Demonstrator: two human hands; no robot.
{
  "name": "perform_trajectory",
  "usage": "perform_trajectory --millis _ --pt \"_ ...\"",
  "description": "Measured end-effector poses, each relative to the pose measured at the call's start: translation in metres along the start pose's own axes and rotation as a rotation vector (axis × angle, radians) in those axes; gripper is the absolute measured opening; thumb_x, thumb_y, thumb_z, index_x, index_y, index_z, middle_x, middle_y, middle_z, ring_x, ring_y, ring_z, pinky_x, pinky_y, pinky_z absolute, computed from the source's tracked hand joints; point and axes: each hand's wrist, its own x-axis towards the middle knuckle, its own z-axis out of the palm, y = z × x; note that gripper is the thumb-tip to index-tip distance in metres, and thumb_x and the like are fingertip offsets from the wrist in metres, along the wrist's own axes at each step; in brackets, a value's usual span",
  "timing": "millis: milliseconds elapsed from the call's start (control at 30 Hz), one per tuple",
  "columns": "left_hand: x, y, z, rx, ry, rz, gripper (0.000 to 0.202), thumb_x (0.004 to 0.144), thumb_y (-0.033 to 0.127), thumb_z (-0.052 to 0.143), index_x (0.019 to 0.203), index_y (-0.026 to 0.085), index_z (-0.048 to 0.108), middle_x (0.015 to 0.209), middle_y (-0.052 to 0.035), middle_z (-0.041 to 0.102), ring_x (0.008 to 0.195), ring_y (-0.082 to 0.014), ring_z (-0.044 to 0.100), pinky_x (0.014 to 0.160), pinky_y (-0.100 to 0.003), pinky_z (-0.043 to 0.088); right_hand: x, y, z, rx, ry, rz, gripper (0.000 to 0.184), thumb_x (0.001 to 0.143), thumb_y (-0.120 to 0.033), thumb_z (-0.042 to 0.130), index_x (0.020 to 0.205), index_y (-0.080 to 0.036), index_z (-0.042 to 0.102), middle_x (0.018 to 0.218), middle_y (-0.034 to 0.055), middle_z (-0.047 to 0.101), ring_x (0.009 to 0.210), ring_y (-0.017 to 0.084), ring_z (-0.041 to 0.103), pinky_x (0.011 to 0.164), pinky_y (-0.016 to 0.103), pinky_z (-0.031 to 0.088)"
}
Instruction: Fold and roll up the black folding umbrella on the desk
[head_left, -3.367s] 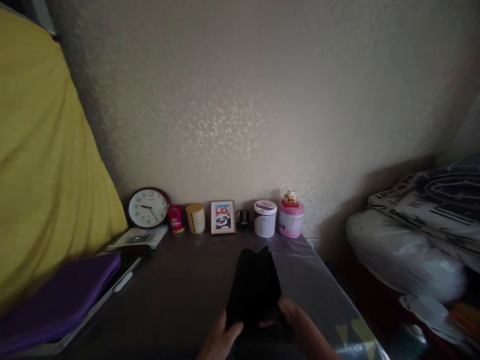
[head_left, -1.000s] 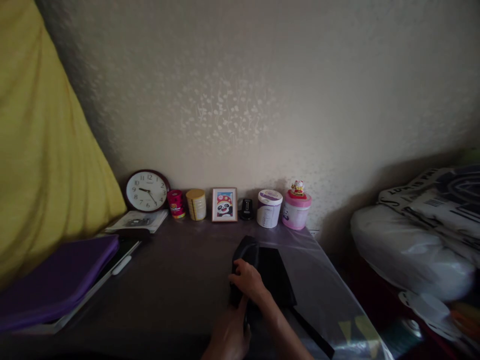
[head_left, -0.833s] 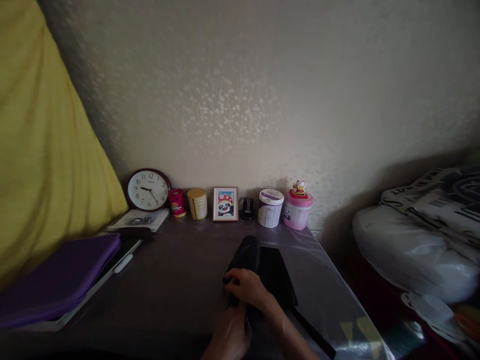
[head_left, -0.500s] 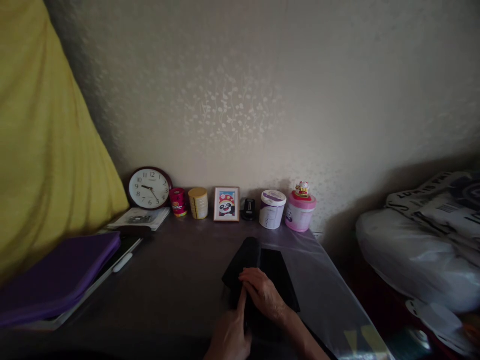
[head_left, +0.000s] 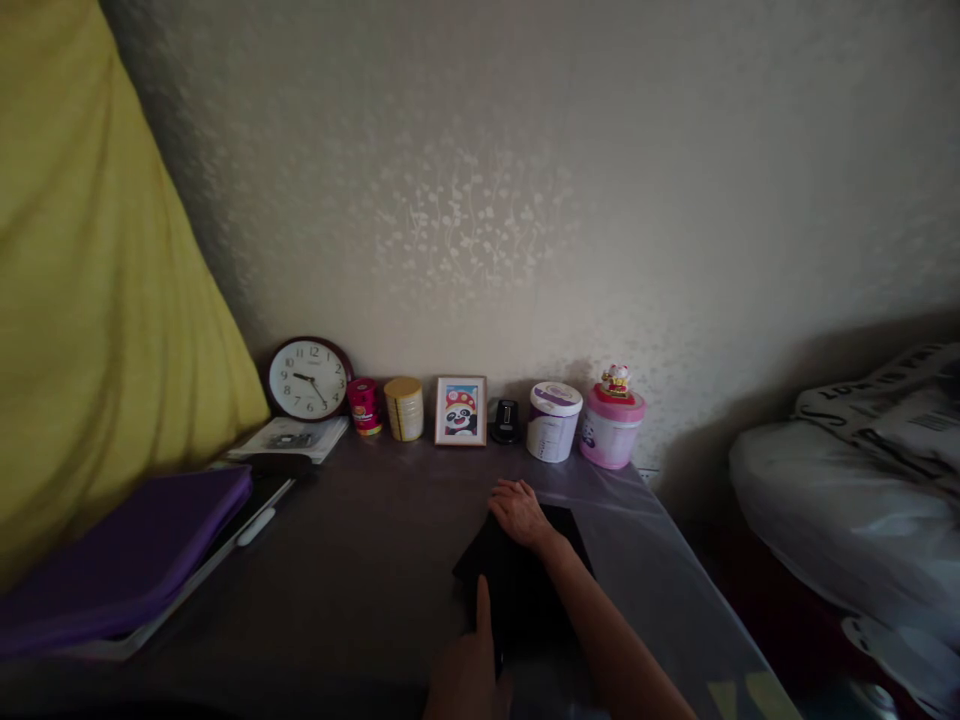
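Observation:
A black, flat, cloth-like piece point(head_left: 525, 590) lies on the table before me; its exact kind is hard to make out in the dim light. My right hand point(head_left: 520, 512) rests palm down on its far left part, fingers laid flat and hiding that edge. Low in the picture, my left hand point(head_left: 466, 668) touches the near left side of the black piece. Its index finger points straight forward, while the thumb and other fingers are dark and partly hidden.
Along the wall stand a clock point(head_left: 309, 380), a red can point(head_left: 364, 408), a yellow-lidded can point(head_left: 405, 410), a framed panda picture point(head_left: 460, 411), a white tub point(head_left: 553, 424) and a pink tub point(head_left: 611, 430). Purple folder point(head_left: 142, 545) left; plastic-wrapped bundle point(head_left: 847, 500) right.
My right hand has slid forward, away from my left hand, onto the far part of the black piece. The raised fold there now lies flatter. The view has shifted slightly.

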Motion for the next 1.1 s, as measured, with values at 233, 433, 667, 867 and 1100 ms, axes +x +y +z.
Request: perform_trajectory --millis 233,433,667,867,1100 --pt "0.002 -0.006 0.007 -0.006 0.049 0.028 0.087 0.075 0.019 0.047 0.136 0.009 -0.013 0.098 -0.0124 0.065 0.087 -0.0229 0.061 0.073 -0.033 0.042 0.004 0.017 -0.007 -0.028 0.191 0.299 0.029 0.086 -0.029 0.042 0.108 -0.020 0.057 0.115 0.0084 0.058 0.105 0.020 0.052 0.092 0.036 0.035" --pt "-0.002 -0.009 0.006 -0.030 0.103 0.109 0.081 0.079 0.022 0.043 0.137 0.009 -0.012 0.091 -0.0101 0.066 0.081 -0.0181 0.061 0.069 -0.027 0.040 -0.070 0.039 -0.029 -0.024 0.337 0.541 0.033 0.086 -0.030 0.036 0.105 -0.012 0.055 0.103 0.0122 0.061 0.096 0.021 0.056 0.085 0.032 0.041" --pt "-0.005 -0.007 0.005 0.001 0.101 0.083 0.081 0.080 0.024 0.043 0.137 0.009 -0.012 0.087 -0.0085 0.066 0.074 -0.0170 0.061 0.061 -0.025 0.038 -0.138 0.014 -0.031 0.190 0.371 0.636 0.035 0.080 -0.040 0.040 0.094 -0.015 0.061 0.092 0.0096 0.064 0.084 0.021 0.060 0.077 0.032 0.044" --pt "-0.005 -0.007 0.004 0.006 0.105 0.096 0.081 0.081 0.026 0.043 0.137 0.007 -0.012 0.090 -0.0094 0.066 0.078 -0.0177 0.061 0.063 -0.025 0.038 -0.154 -0.013 -0.034 0.342 0.385 0.693 0.037 0.075 -0.042 0.046 0.099 -0.016 0.059 0.091 0.0081 0.064 0.083 0.022 0.060 0.076 0.033 0.045" --pt "-0.007 -0.004 0.001 0.031 0.092 0.089 0.080 0.081 0.025 0.043 0.136 0.005 -0.011 0.093 -0.0099 0.066 0.079 -0.0176 0.061 0.063 -0.025 0.038 -0.164 -0.031 -0.017 0.581 0.427 0.781 0.047 0.069 -0.047 0.055 0.102 -0.014 0.057 0.089 0.0089 0.067 0.084 0.025 0.063 0.072 0.032 0.049"
